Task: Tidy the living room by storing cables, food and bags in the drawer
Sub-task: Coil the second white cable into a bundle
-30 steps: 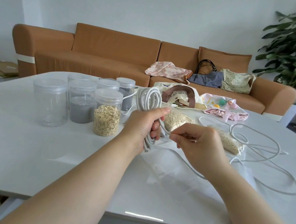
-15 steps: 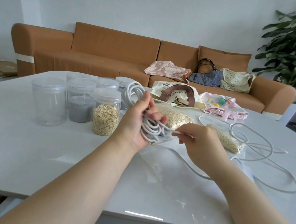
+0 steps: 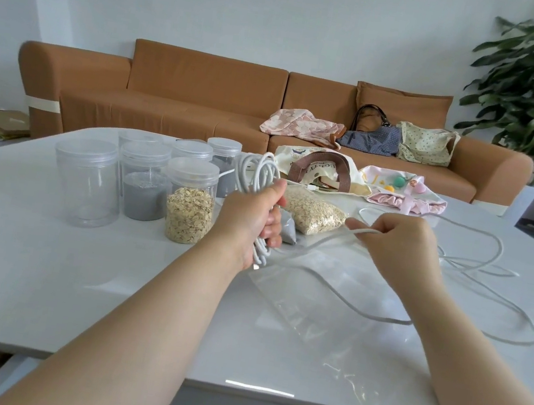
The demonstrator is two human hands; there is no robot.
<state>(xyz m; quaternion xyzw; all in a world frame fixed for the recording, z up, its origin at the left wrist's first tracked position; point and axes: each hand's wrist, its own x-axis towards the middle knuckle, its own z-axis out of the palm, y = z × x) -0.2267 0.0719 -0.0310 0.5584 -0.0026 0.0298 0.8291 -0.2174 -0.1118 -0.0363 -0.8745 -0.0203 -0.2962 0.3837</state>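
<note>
Clenched in the left grip: a coiled bundle of thin white cable, loops upright above the thumb, plug end hanging below the heel of the palm. Pinched in the right grip, between thumb and curled fingers: a free strand of the same cable, stretched across the gap to the left grip, the rest trailing in loose curves over the glossy white worktop to the right of and behind the right grip. Flat beneath both grips: a clear plastic zip bag, one corner past the near worktop edge. Just behind the left grip: a small grey pouch, then a clear bag of rolled oats. To the left of the left grip, close together: a clear lidded jar of oats, a clear lidded jar of grey powder, an empty clear lidded jar. Further behind the grips, on the worktop: a cream tote bag with brown handles and a pink frilled pouch. Beyond the worktop: an orange-brown sofa with fabric bags on the seat.
</note>
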